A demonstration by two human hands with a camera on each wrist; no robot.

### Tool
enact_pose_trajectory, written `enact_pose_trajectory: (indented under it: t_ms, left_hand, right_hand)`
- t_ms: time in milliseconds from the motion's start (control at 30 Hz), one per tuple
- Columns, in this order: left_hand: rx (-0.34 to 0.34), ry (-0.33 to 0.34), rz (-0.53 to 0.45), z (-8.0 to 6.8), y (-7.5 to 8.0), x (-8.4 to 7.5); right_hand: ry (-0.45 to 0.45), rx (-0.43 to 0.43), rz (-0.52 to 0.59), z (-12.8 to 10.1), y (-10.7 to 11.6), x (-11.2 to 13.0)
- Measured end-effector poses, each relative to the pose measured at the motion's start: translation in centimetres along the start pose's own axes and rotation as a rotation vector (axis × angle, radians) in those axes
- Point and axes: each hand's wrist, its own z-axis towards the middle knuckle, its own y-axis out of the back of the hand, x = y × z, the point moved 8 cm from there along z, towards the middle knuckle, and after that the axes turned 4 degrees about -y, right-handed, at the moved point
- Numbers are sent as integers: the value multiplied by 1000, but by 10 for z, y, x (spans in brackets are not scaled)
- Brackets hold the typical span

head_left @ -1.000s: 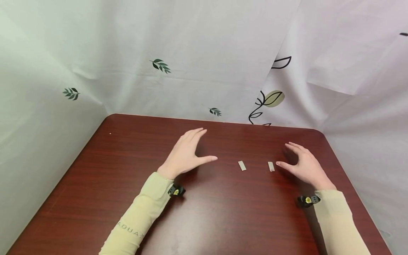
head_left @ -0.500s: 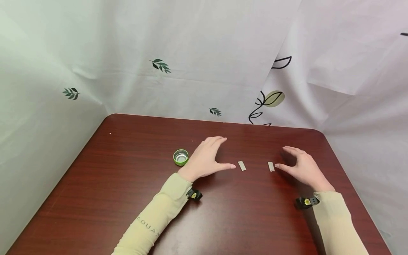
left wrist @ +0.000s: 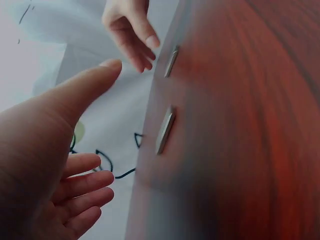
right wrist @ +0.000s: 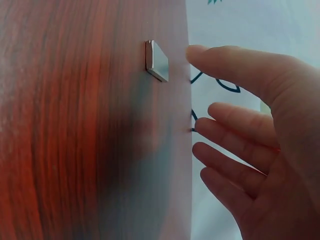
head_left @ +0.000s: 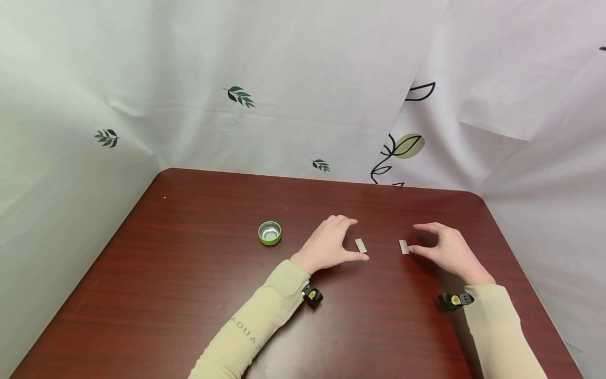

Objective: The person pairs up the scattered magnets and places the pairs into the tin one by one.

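Two small flat silvery rectangular pieces lie a short way apart on the dark red table. My left hand (head_left: 330, 243) is spread beside the left piece (head_left: 361, 246), its thumb and fingers parted on either side with nothing between them. My right hand (head_left: 448, 251) hovers at the right piece (head_left: 403, 247), thumb tip right by its edge and fingers loosely bent. In the left wrist view the nearer piece (left wrist: 166, 131) lies beyond the left thumb. The right wrist view shows a shiny piece (right wrist: 157, 61) just past the right thumb tip.
A small round green-rimmed tin (head_left: 270, 233), silvery inside, stands left of the left hand. The wood-grain table (head_left: 199, 273) has rounded back corners. White cloth (head_left: 284, 79) with leaf prints hangs behind it and at both sides.
My left hand has moved right toward the left piece, uncovering the green tin. The right hand has shifted slightly left toward the right piece, and its fingers have drawn a little closer to the thumb.
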Motion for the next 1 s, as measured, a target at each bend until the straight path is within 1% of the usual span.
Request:
enact_pose_trajectory:
  t_ms: [133,300,533,700,833,1000]
  left_hand:
    - [37,-2,16,6,-13,-6]
    - [60,-1,31,11,-22,-10]
    - [84,20,107,13,-32,-8]
    - [90,21,137,14,-34,-7]
    - [88,28,135,15,-33,-5]
    - [96,20,130,15,-34,-4]
  right_hand:
    - [-23,25,5,0,-4,-1]
    - [-35,60,11,1,-10,-2]
    - [-45,92,38,2,-17,-5]
    - [-10,98,51,4,-19,-1]
    - [-7,100,57,5,-20,0]
    - [10,106,49,5,-21,1]
